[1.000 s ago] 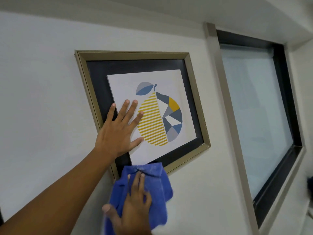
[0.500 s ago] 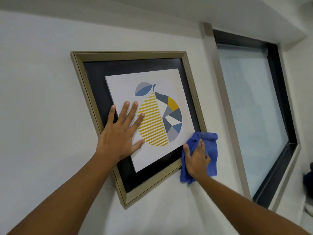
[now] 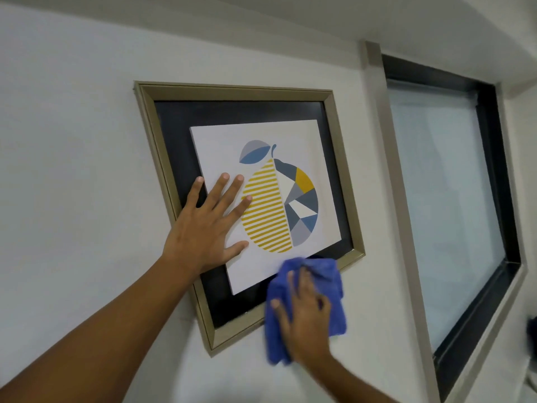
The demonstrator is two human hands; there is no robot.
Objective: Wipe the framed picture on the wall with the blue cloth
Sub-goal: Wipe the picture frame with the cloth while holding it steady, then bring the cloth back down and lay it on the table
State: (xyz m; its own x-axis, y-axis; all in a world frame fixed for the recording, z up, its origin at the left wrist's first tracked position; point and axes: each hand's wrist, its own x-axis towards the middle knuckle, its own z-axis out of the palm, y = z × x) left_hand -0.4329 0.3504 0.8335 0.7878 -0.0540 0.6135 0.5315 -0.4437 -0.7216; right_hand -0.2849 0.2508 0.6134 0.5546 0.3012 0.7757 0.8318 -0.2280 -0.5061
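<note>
A picture in a gold frame hangs on the white wall, with a dark mat around a print of a striped yellow pear. My left hand lies flat on its lower left part, fingers spread, holding nothing. My right hand presses the blue cloth against the frame's bottom edge, right of its middle. The cloth hides that stretch of the frame and hangs below it onto the wall.
Right of the picture a grey upright trim borders a dark-framed window with frosted glass. A ceiling ledge runs above. A dark object shows at the right edge.
My right hand with the cloth went from below the frame's bottom corner to its lower right corner, then back left along the bottom edge. My left hand stayed flat on the picture.
</note>
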